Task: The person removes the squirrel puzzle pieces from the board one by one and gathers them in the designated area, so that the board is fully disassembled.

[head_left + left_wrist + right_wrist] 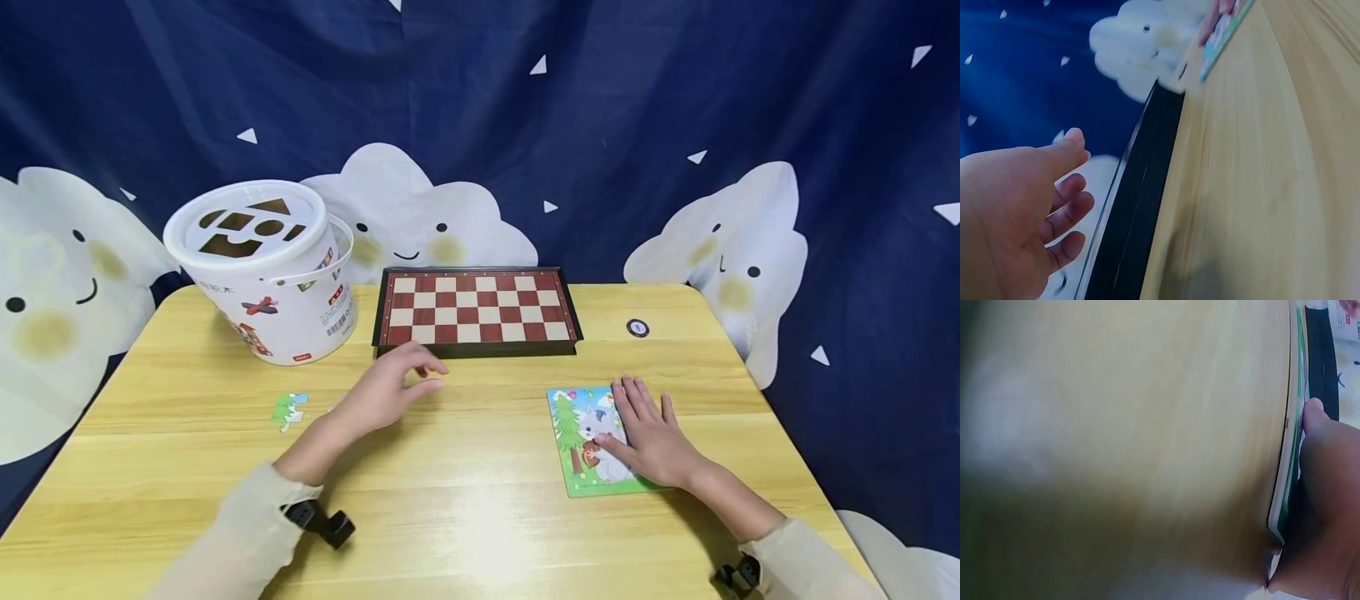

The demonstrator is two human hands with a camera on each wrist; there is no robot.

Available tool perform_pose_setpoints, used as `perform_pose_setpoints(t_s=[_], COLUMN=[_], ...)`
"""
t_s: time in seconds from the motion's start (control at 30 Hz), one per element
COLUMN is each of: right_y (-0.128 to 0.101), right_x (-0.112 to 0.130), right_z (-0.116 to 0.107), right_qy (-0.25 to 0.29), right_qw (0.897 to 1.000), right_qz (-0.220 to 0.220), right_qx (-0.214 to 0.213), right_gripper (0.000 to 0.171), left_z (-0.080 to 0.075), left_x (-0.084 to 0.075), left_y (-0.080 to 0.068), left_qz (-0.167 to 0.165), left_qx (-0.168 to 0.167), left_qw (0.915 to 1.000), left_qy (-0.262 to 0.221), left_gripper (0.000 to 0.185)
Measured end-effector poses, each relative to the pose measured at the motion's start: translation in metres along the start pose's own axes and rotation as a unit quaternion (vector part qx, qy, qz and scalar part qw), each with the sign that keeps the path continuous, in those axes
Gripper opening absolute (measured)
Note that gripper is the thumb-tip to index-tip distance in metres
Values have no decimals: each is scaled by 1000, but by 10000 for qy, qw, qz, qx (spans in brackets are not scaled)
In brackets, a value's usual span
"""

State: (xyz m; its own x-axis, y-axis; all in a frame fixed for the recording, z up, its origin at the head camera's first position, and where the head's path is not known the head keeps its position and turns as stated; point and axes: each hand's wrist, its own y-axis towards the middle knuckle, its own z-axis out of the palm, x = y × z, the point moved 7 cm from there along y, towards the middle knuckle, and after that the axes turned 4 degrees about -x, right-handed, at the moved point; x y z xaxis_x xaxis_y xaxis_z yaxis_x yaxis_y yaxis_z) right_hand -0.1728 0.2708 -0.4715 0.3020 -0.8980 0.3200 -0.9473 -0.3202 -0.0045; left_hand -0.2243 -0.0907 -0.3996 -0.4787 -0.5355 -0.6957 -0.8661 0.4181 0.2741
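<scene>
My right hand (pixel 656 442) rests with fingers spread on a square jigsaw puzzle (pixel 576 467) at the right of the table. The puzzle shows a grey animal and a green tree, and the hand hides its right part. In the right wrist view the puzzle's edge (pixel 1285 481) runs under the thumb. My left hand (pixel 386 387) is over the middle left of the table, fingers loosely bent, holding nothing. Just beyond its fingers is the front side of a checkered board (pixel 472 321). A puzzle piece (pixel 288 410) with green and blue print lies to its left; another is mostly hidden behind the wrist.
A white bucket (pixel 300 321) with shape holes in its lid stands at the back left of the wooden table (pixel 465 517). A small dark round disc (pixel 637 327) lies at the back right. Behind the table hangs a navy curtain (pixel 480 100) with clouds.
</scene>
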Motion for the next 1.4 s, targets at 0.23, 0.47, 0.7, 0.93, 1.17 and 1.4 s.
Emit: perform_pose_setpoints(t_s=[0.23,0.47,0.7,0.93,1.17,1.4], right_y=[3,-1,-8,-9,-11,-16], right_x=[2,-10,-27,-29,-29,-33], right_z=[-2,-12,-21,-21,-17,-11], right_qy=[113,427,533,385,274,389], right_qw=[9999,9988,9977,9983,9989,9992], right_qz=[106,139,190,94,85,-78], right_qx=[-48,173,379,438,368,2], right_gripper=[94,102,102,99,99,97], left_z=[50,98,136,171,202,217], left_x=[-29,-52,-77,-94,-96,-96], left_y=[34,50,67,78,81,82], left_qz=[110,255,377,446,379,398], left_qx=[546,920,991,1208,1402,1277], left_qw=[9984,9954,9939,9894,9828,9763], left_qy=[-77,5,314,664,1138,1703], left_gripper=[18,23,24,28,29,32])
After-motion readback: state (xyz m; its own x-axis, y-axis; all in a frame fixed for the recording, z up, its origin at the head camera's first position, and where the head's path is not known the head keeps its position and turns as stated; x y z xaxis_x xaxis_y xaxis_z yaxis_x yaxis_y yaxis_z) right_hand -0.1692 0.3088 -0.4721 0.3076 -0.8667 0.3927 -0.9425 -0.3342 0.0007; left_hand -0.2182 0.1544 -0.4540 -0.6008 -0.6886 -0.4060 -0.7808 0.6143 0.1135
